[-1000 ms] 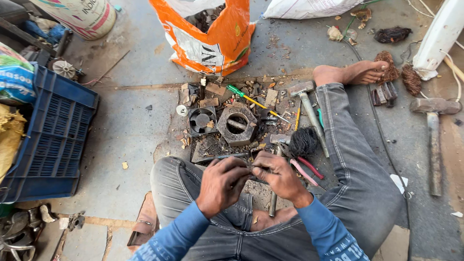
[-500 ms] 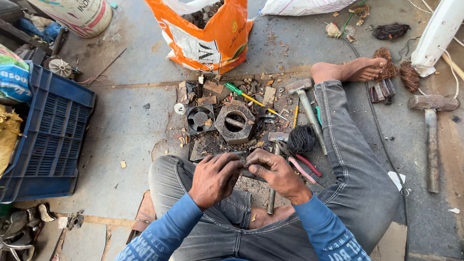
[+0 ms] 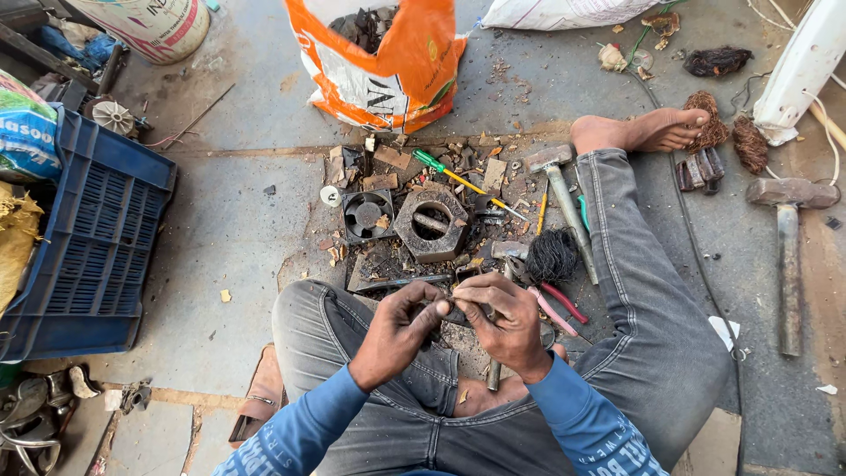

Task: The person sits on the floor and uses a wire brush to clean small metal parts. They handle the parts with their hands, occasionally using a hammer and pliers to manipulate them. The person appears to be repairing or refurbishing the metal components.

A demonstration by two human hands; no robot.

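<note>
I sit on the concrete floor with my legs folded. My left hand (image 3: 397,330) and my right hand (image 3: 504,322) meet in front of me, both closed on a small dark metal part (image 3: 451,310) held between the fingertips. Most of the part is hidden by my fingers. Just beyond my hands lie a grey octagonal metal housing (image 3: 432,223), a small black fan frame (image 3: 367,214), a ball of black wire (image 3: 552,256) and red-handled pliers (image 3: 555,304).
A hammer (image 3: 560,189) and a green-handled screwdriver (image 3: 451,174) lie among scrap by my right leg. A larger hammer (image 3: 787,238) rests far right. An orange sack (image 3: 379,62) stands ahead. A blue crate (image 3: 84,238) sits at left.
My hands have stayed together on the small part, with the fingers shifting slightly. The camera has tilted a little, so the scene sits lower in view.
</note>
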